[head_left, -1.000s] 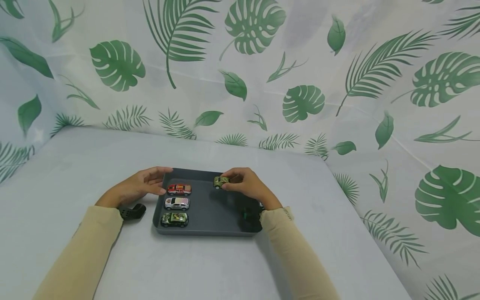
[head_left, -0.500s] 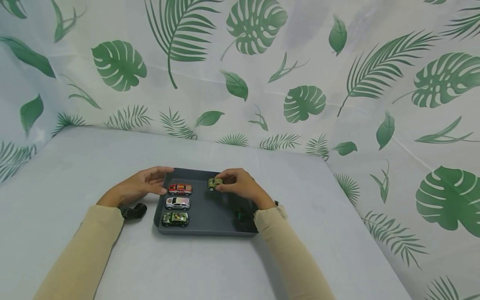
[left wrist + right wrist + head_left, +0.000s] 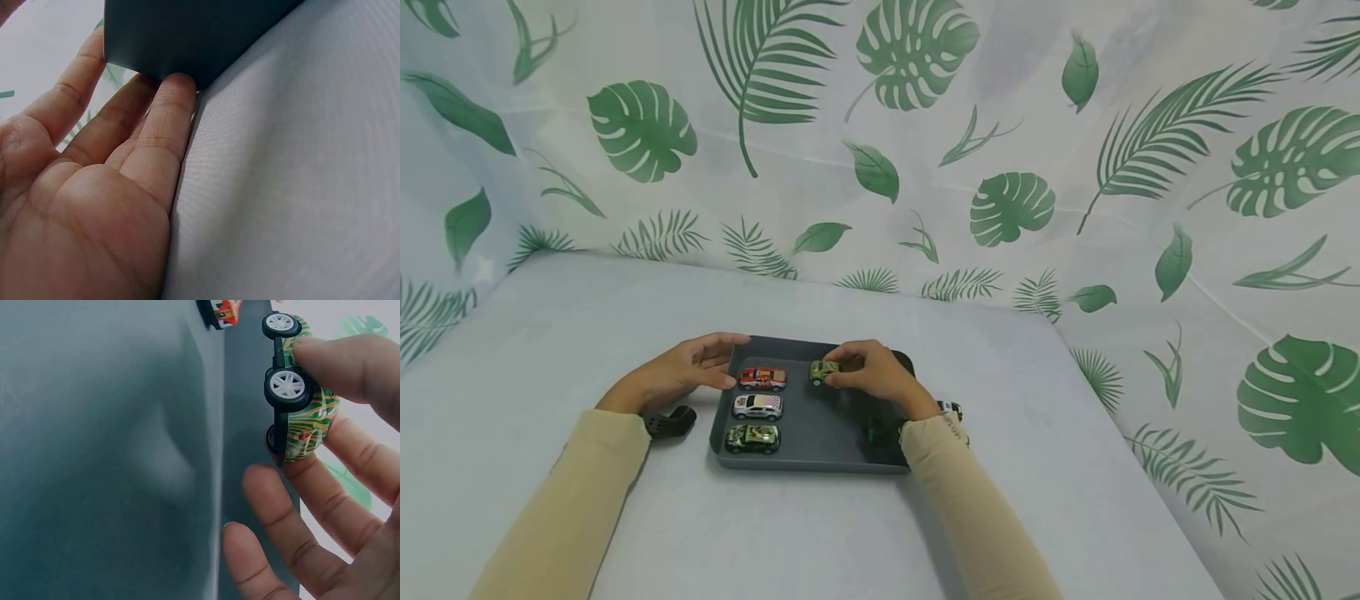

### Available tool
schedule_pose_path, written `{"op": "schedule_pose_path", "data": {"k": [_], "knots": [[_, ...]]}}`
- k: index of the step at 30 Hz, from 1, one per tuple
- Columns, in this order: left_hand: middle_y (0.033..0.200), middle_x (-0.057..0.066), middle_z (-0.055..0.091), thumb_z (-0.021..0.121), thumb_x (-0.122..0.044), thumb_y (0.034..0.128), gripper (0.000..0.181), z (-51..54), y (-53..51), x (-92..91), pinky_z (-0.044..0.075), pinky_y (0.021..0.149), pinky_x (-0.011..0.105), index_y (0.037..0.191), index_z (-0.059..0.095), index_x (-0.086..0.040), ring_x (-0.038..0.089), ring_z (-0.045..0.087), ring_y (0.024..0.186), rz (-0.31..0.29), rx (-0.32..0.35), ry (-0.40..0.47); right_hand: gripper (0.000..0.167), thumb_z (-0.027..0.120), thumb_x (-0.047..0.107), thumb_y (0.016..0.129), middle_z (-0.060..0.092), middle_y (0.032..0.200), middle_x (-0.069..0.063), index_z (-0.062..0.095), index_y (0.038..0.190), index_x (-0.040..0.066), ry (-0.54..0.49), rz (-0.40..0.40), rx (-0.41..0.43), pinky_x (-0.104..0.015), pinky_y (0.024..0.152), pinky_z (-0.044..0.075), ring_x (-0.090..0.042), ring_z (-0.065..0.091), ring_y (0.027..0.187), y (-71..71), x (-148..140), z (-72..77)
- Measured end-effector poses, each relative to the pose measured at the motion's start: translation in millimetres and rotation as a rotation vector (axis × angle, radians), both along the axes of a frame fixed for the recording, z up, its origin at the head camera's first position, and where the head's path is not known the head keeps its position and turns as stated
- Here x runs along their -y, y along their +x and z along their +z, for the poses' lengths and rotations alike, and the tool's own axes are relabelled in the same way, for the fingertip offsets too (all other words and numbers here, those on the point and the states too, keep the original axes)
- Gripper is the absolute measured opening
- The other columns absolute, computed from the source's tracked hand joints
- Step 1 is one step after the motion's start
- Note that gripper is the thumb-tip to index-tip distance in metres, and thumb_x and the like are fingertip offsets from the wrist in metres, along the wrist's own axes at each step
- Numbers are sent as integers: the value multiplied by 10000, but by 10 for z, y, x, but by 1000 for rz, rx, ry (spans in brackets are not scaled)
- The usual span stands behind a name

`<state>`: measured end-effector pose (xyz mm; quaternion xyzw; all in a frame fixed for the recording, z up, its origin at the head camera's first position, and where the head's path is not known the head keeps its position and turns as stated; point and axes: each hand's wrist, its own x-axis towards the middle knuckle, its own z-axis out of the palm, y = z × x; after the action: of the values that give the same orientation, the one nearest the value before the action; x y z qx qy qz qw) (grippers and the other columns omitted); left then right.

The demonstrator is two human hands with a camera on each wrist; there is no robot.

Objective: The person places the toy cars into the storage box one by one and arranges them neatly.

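My right hand (image 3: 880, 371) pinches a small green camouflage toy car (image 3: 824, 372) between thumb and fingers, over the back part of a dark grey tray (image 3: 831, 433). In the right wrist view, white-spoked wheels show on the toy car (image 3: 303, 406), which is beside the tray's wall. My left hand (image 3: 685, 367) touches the tray's back left corner; its fingers (image 3: 167, 122) lie fairly straight against the outer wall in the left wrist view. Along the tray's left side stand a red toy car (image 3: 763, 379), a white one (image 3: 757, 407) and a dark green camouflage one (image 3: 752, 438).
Right of the tray, a black-and-white toy car (image 3: 951, 409) stands on the white table (image 3: 760, 533), partly hidden by the right arm. That arm also covers the tray's right end. A leaf-patterned curtain (image 3: 925, 150) hangs behind the table.
My right hand has moved left and slightly towards me with the green toy car, nearer the red one. More of the toy car outside the tray now shows. The left hand holds its place.
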<state>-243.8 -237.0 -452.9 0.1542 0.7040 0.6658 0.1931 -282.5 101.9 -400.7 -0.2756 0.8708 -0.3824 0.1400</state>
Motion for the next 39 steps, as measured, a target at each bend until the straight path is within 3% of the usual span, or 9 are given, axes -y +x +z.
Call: {"op": "schedule_pose_path", "data": {"k": [9, 18, 25, 39], "knots": [[1707, 300, 317, 777, -46, 946, 850, -7, -13, -1, 215, 1299, 636, 1651, 312, 52, 498, 224, 1612, 0, -5, -1, 274, 803, 105, 981, 766, 1185, -130, 769, 1228, -8, 5, -9, 10, -346, 896, 608, -206, 733, 1008, 3, 47, -29], [1718, 297, 293, 791, -54, 938, 860, -7, -13, -7, 186, 1306, 636, 1649, 320, 51, 503, 190, 1620, 4, 0, 1, 275, 808, 97, 976, 765, 1199, -139, 768, 1227, -9, 16, -7, 16, -329, 886, 608, -216, 739, 1025, 5, 107, -52], [1727, 291, 278, 793, -46, 937, 860, -10, -16, 3, 180, 1308, 638, 1649, 321, 50, 498, 183, 1623, 9, 10, 6, 278, 814, 105, 975, 771, 1191, -126, 772, 1232, 6, 39, -16, 17, -271, 807, 592, -158, 723, 963, -15, 138, -95], [1717, 304, 290, 797, -42, 929, 871, -2, -12, -11, 178, 1307, 643, 1648, 315, 59, 504, 188, 1620, 12, 10, 7, 302, 840, 132, 959, 773, 1155, -84, 785, 1244, 48, 106, -48, -8, -302, 813, 590, -157, 705, 954, -17, 150, -136]]}}
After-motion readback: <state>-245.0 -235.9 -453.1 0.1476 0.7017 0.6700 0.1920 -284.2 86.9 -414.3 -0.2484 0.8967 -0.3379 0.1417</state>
